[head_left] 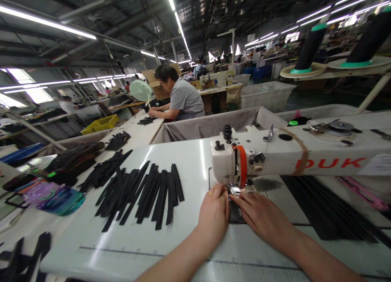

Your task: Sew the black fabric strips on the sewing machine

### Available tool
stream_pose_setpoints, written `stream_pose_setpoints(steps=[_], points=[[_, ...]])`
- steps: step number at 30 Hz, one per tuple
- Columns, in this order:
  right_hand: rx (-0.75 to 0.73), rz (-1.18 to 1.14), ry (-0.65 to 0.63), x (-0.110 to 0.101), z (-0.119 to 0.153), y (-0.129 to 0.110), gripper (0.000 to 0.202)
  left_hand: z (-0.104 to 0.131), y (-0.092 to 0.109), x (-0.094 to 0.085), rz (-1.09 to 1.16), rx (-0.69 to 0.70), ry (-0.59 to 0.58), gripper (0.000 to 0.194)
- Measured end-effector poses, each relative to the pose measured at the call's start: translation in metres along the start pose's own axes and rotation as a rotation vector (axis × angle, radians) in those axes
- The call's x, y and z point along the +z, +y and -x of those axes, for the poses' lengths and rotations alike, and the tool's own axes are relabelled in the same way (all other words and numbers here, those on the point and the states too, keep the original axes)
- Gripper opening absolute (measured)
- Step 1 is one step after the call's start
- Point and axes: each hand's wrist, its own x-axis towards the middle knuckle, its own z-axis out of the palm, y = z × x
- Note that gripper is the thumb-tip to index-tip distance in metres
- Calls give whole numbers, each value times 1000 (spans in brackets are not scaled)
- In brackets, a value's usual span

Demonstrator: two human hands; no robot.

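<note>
My left hand (214,206) is at the left of the presser foot of a white sewing machine (271,151), its fingers curled down and pressed together. From the right, my right hand (261,212) reaches to the same spot with its fingers close together, their tips almost meeting the left ones. Whatever the fingertips hold is hidden beneath them. Between the hands shows a dark patch (236,214), which I cannot tell as cloth or machine plate. Left of my hands, several black fabric strips (152,192) lie side by side. Longer black strips (326,208) lie under the machine arm.
A purple and teal bottle (58,198) stands at the left beside more black strips (105,170). Ahead, a co-worker (186,94) bends over a table near a green fan (140,90). A cloth-lined bin (207,125) sits behind the machine. Thread cones (310,49) stand upper right.
</note>
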Motion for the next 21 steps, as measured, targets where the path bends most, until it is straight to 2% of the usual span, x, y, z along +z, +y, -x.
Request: stream_pose_setpoints(steps=[21], points=[[57, -33, 22, 2, -1, -3, 32, -6, -6, 1, -76, 66, -23, 21]])
